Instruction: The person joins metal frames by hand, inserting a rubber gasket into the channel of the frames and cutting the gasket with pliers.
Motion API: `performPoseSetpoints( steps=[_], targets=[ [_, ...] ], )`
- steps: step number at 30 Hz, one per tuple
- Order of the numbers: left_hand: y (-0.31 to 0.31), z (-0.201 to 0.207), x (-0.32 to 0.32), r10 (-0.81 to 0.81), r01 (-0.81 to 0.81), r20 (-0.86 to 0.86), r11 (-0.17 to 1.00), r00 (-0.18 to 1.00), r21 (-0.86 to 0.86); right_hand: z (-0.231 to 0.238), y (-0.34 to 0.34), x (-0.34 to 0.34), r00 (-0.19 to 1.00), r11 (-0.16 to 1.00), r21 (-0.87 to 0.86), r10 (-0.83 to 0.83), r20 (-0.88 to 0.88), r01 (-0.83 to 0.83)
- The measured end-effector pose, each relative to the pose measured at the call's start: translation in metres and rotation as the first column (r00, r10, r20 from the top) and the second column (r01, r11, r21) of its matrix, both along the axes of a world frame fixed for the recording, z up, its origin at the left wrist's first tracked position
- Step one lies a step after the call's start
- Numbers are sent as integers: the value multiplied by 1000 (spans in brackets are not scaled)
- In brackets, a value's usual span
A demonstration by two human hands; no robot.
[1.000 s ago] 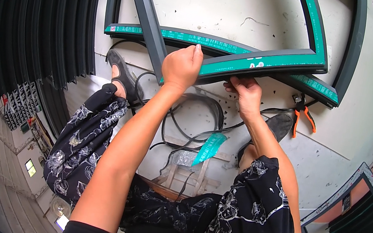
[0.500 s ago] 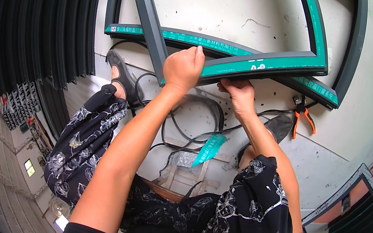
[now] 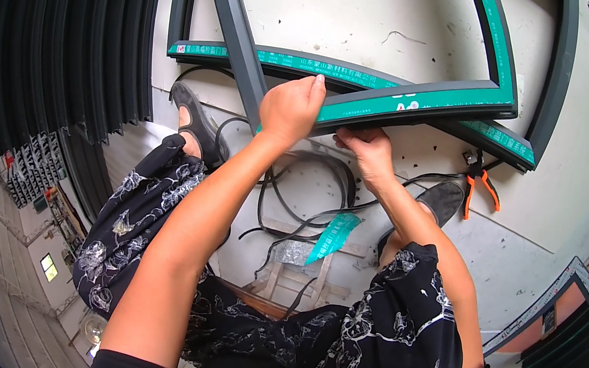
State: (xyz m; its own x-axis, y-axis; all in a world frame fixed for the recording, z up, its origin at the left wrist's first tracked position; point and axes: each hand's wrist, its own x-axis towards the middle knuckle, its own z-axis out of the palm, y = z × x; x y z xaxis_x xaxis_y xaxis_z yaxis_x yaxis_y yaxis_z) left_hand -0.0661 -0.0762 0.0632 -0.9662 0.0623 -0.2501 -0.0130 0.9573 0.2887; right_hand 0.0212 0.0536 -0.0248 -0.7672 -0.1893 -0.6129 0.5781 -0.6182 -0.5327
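A dark grey window frame [image 3: 432, 104] with green film on its face lies tilted across a second, larger frame [image 3: 559, 80]. My left hand [image 3: 291, 109] is closed around the near left corner of the tilted frame, thumb up. Beneath its near edge, my right hand [image 3: 366, 151] has its fingers drawn together against the underside; the frame hides the fingertips and whatever they pinch. Long black rubber strips [image 3: 351, 186] lie in loops on the floor below both hands, close to the right hand.
Orange-handled pliers [image 3: 483, 186] lie right of my hands. Between my feet are a small wooden stool [image 3: 321, 278] and a torn piece of green film [image 3: 334, 239]. Dark profiles [image 3: 63, 28] stand stacked at left. Another frame [image 3: 510, 337] leans at lower right.
My right hand has slid slightly left along the underside of the frame. The left hand keeps its grip on the corner, and the frames stay put.
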Motion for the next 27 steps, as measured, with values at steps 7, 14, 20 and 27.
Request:
performPoseSetpoints(
  steps=[7, 14, 20, 27],
  targets=[
    [-2, 1, -4, 18, -19, 123, 1000, 992, 10, 3, -7, 2, 999, 1000, -4, -25, 35, 25],
    [-2, 2, -6, 13, -15, 148, 1000, 989, 16, -1, -12, 2, 999, 998, -46, 48, 22, -47],
    [-1, 3, -7, 18, -21, 159, 1000, 987, 21, 6, -19, 0, 995, 995, -87, 48, 87, -40],
    [-3, 0, -7, -2, -4, 141, 999, 990, 42, 7, -26, -2, 999, 992, -123, 19, 50, -13]
  ],
)
